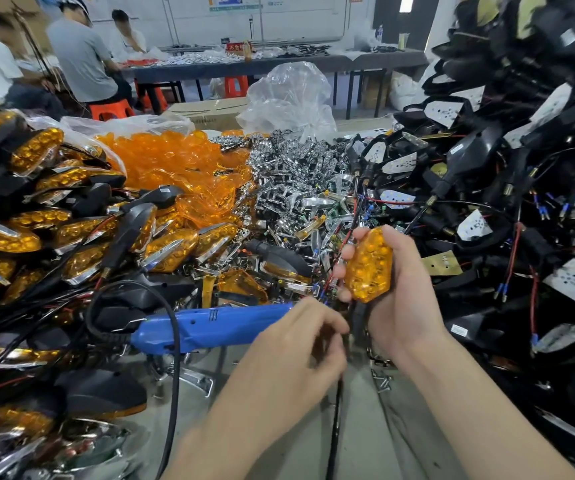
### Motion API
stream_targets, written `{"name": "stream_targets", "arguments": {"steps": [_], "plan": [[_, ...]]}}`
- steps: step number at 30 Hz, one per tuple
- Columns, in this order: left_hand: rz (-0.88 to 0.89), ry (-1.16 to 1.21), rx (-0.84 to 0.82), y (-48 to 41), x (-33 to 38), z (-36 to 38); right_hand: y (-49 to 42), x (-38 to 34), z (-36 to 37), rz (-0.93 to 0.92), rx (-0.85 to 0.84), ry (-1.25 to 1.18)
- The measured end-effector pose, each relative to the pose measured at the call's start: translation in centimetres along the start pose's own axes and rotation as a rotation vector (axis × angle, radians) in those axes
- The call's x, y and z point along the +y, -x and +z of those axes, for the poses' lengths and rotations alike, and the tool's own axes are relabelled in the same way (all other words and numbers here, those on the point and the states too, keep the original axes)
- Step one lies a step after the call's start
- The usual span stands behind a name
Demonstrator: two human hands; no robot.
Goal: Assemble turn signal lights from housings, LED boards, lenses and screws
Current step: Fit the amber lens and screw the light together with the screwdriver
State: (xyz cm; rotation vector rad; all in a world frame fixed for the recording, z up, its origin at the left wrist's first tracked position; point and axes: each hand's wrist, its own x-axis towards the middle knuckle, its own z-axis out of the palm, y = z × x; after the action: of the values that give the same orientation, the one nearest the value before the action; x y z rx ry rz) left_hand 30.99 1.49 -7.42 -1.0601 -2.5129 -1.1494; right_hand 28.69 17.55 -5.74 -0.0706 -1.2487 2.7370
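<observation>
- R hand [404, 292] grips a turn signal light [369, 265] upright, just right of frame centre. Thumb lies along its right edge and fingers wrap the left edge, w/ the amber lens facing the camera.
- Red and black wires trail from the light's left side, past the fingertips.
- L hand [296, 341] sits just below-left of the light. Its fingers are curled inward and blurred, so can't tell if they pinch anything.
- Blue electric screwdriver [210, 323] lies on the table [279, 445], its tip end hidden behind the L hand. Can't tell if the hand touches it. Its black cord [175, 358] loops off the rear end toward the near edge.
- A few loose screws [385, 379] lie on the table under the R wrist.
- Left: pile of finished lights [71, 230] w/ amber lenses.
- Back centre: heap of loose amber lenses [168, 157], w/ chrome reflectors [296, 174] beside it.
- Right: tall stack of black housings [487, 168] w/ white LED boards and wires.
</observation>
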Motion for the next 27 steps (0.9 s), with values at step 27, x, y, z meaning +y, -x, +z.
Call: {"name": "stream_targets", "arguments": {"steps": [27], "plan": [[-0.335,-0.871,-0.288,-13.3,-2.2,0.4,0.2,-0.3,-0.6,0.035,-0.038,0.094]]}}
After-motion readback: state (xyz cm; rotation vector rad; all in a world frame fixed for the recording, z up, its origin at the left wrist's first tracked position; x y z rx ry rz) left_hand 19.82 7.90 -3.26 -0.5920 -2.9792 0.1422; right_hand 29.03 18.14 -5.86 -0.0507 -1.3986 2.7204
